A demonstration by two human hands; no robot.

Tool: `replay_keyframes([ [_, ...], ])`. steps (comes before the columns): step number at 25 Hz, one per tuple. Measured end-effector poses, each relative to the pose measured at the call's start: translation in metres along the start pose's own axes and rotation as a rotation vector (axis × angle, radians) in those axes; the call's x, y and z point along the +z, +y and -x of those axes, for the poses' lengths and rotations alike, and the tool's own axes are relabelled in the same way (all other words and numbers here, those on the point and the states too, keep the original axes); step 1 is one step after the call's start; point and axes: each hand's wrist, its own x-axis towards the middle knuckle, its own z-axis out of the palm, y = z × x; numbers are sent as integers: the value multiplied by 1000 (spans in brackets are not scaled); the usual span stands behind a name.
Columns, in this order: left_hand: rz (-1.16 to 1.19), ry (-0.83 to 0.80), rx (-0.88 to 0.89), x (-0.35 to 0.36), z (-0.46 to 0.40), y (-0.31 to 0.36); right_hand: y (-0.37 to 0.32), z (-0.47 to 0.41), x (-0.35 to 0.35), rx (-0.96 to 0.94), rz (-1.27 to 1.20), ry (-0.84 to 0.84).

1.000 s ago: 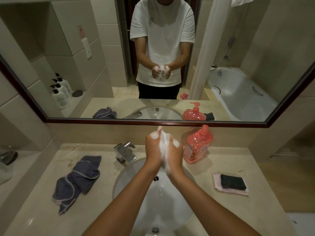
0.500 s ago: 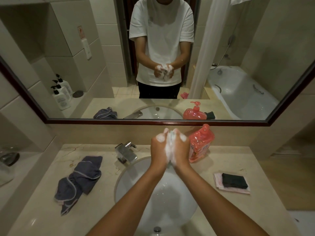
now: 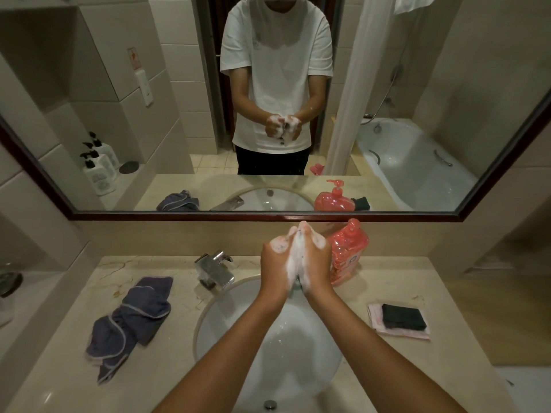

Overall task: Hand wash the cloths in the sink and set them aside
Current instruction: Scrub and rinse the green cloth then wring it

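Both hands are held together above the back part of the white sink (image 3: 226,323), and both are covered with white foam. The left hand (image 3: 275,263) and the right hand (image 3: 316,262) press against each other with their fingers curled. In the mirror (image 3: 447,214) a small dark thing shows between them, also foamy, so each grip seems closed on a small cloth, but what it is exactly I cannot tell. From above, only a dark bit shows between the heels of the hands.

On the worktop (image 3: 372,383), to the left of the sink, lies a crumpled dark blue cloth (image 3: 131,323) with a light edge. It is well apart from the hands. To the right of the sink lies a folded pink cloth (image 3: 396,329), and a black folded cloth (image 3: 404,317) rests on top of it.

A chrome tap (image 3: 214,268) stands at the back left of the sink. A red soap bottle (image 3: 348,251) with a pump stands just behind the right hand, at the wall. Some foam spots lie inside the sink, and its drain (image 3: 269,404) is at the bottom edge of the view.
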Motion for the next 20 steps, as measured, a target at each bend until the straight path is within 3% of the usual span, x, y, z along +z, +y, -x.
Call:
replay_keyframes([
  [6, 151, -68, -36, -23, -10, 7, 6, -4, -19, 110, -90, -158],
  [10, 182, -69, -46, -40, -21, 7, 3, -9, -34, 173, -22, -313],
  [15, 245, -79, 22, -48, -21, -2, -9, -20, -50, 265, -119, -197],
  [17, 201, -128, -51, -46, -13, -7, -15, -25, -48, 246, -194, -184],
  [20, 104, -347, -260, -42, -6, -12, -22, -31, -49, 254, -269, -199],
])
